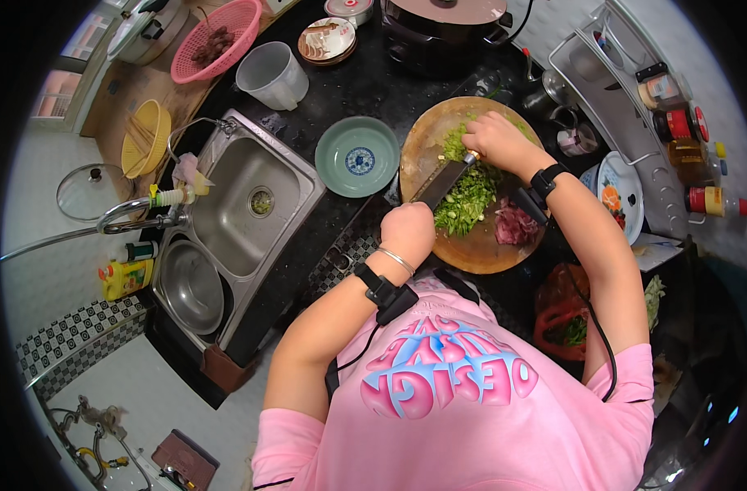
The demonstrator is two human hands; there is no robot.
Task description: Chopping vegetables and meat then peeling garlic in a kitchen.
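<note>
A kitchen knife (442,184) lies slantwise above a round wooden cutting board (465,258). My right hand (498,141) grips its handle at the far side of the board. At the other end of the blade my left hand (408,230) is closed over the tip end; its fingertips are hidden. Chopped green vegetable (468,205) is heaped on the near side of the blade. Beyond it lies a paler chopped green heap (455,142), partly behind my right hand. Sliced raw meat (514,222) sits at the board's right edge.
Left of the board stands a green bowl (358,156), then a steel sink (251,202) with a tap (128,212). A plastic jug (274,77) and an electric cooker (447,37) stand behind. At right are a wire rack (619,80), bottles and a lidded enamel pot (622,190).
</note>
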